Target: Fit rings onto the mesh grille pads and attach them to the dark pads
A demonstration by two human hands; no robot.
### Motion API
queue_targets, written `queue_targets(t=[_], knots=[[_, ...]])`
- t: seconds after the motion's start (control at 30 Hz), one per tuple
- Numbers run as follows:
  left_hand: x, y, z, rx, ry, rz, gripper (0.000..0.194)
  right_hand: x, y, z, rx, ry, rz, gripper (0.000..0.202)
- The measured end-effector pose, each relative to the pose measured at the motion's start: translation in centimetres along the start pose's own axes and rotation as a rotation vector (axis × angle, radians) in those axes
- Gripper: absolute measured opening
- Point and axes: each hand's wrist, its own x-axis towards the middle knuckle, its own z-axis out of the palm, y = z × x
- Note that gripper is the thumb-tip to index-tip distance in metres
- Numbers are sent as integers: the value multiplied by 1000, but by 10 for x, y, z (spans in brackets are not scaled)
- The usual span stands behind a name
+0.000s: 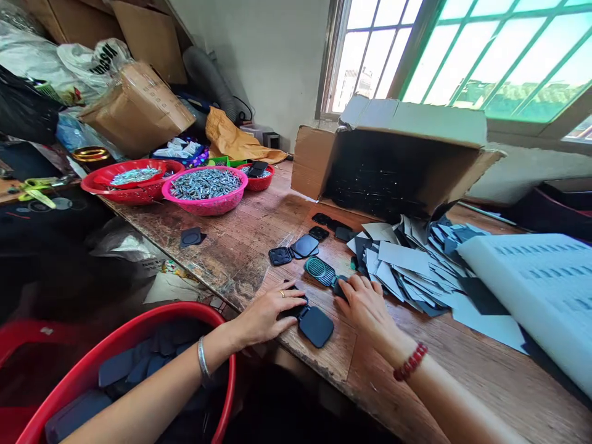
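We have our two hands on a wooden surface. Near our left hand, below the edge, a red tub holds many dark flat pieces. Beyond our right hand, an open cardboard box lies tipped towards us, and loose cards spill in front of it. Far beyond our left hand, a pink basin holds small metal parts.

Our left hand bends its fingers over one end of a dark two-part piece, whose square plate lies flat between our hands. Our right hand curls its fingertips onto the dark end of a green ridged piece. We cannot tell whether either hand pinches or only presses. Past the green one, more dark pieces lie on the surface, apart from our fingers.

We judge the handling to be partway along: pieces are laid out and two are under our fingers (which of them are finished, we cannot tell). Smallest is a ring on our left hand.
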Motion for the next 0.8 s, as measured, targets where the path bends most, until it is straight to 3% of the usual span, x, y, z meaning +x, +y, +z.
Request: queue_targets(t=[0.1, 0.17, 0.27, 0.33, 0.43, 0.6, 0.7, 0.8], knots=[[2, 11, 6, 87, 18, 31, 48, -49, 8, 9, -59, 160, 51, 28], [3, 21, 17, 134, 87, -57, 42, -83, 14, 15, -42, 229, 67, 29], [6, 38, 37, 135, 151, -212, 30, -127, 16, 16, 25, 258, 112, 29], [10, 53, 50, 115, 131, -223, 29, -148, 12, 11, 56, 275, 169, 32], [21, 79, 70, 59, 11, -108, 31, -168, 4, 1, 43, 312, 290, 37], [44, 119, 101, 6, -123, 113, 68, -187, -1, -7, -24, 310, 443, 42], [52, 129, 113, 55, -132, 134, 78, -195, 2, -10, -3, 281, 479, 43], [56, 128, 115, 111, -121, 126, 79, -197, 7, -15, 65, 310, 422, 37]])
